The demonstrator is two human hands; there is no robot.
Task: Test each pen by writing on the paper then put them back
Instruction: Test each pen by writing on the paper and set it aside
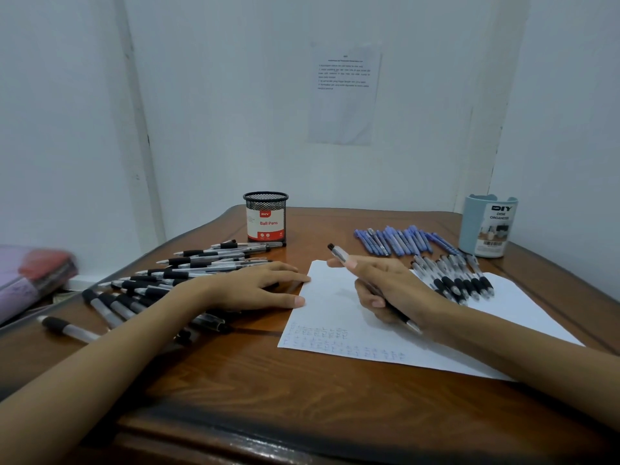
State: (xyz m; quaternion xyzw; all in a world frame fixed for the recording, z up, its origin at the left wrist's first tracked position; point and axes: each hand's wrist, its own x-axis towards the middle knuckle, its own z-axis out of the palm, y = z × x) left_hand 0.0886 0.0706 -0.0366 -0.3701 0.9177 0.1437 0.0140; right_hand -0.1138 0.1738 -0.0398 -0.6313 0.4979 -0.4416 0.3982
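Observation:
My right hand [389, 290] grips a black-and-clear pen [339, 254] above the white paper [339, 317], its clicker end pointing up and away, its tip sticking out below my palm. My left hand [255, 286] lies flat with straight fingers, its fingertips on the paper's left edge. Rows of small written marks run along the paper's near edge. A large spread of black pens [188, 270] lies left of the paper, partly under my left forearm. Several more black pens [459, 280] lie on the paper's far right corner.
A black mesh cup [265, 217] labelled Ball Pens stands at the back of the wooden table [268, 397]. Several blue pens [399, 239] lie at the back right beside a light blue desk organiser [488, 226]. A printed sheet [345, 92] hangs on the wall.

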